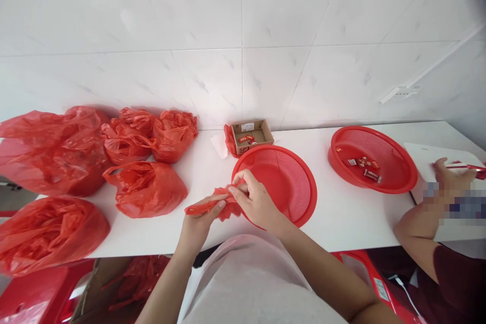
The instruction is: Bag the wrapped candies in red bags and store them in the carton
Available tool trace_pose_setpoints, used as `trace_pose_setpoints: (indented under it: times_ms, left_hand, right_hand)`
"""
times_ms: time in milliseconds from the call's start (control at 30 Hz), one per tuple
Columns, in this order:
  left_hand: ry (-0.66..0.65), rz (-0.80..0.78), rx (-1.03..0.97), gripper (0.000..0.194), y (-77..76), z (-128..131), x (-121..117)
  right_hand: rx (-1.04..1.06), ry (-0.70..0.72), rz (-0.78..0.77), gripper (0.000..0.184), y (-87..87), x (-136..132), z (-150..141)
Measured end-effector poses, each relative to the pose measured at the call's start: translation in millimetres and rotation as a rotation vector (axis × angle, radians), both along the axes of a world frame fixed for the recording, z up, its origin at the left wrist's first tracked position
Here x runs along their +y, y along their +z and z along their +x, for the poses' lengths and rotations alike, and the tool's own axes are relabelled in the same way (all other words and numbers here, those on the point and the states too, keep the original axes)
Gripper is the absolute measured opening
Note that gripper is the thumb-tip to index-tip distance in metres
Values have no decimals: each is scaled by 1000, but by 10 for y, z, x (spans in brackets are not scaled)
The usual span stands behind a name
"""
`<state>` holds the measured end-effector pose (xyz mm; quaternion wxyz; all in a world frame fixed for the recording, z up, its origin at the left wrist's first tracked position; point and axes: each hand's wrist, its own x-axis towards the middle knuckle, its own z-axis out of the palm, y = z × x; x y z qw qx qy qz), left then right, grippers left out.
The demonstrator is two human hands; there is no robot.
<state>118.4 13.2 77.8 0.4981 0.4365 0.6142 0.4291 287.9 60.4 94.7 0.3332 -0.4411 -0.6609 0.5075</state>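
Observation:
Between my hands is a crumpled red plastic bag (pixel 228 208), held over the near left rim of a red plastic basket (pixel 304 167). My left hand (pixel 201 223) is closed around the bag's left part, thumb on top. With bent fingers, my right hand (pixel 252 196) pinches the bag's upper right part, in front of the basket. The basket has mesh sides, and no items show in the part I can see. Behind it stands a small cardboard box (pixel 266 135) with a few small red packets (pixel 246 139) inside.
Several filled red bags (pixel 152 190) cover the table's left side. To the right, another red basket (pixel 372 134) holds small packets (pixel 366 163). Beyond it a co-worker's hand (pixel 451 174) holds a red and white item. A cardboard box (pixel 89 283) with red bags is below the table.

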Motion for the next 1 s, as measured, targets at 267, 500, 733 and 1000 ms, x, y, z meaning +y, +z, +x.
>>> trace_pose_setpoints:
  times_ms: [267, 500, 733, 1000]
  left_hand:
    - [-187, 425, 406, 11, -61, -198, 22]
    - [-39, 425, 420, 17, -227, -187, 40]
    - [86, 554, 515, 11, -168, -79, 16]
    - [-115, 596, 555, 16, -80, -335, 18]
  right_hand:
    - [-107, 31, 309, 21, -217, 38, -36]
    - [166, 147, -37, 20, -267, -48, -128]
    - [408, 130, -322, 23, -360, -53, -171]
    - [-74, 167, 208, 15, -309, -4, -151]
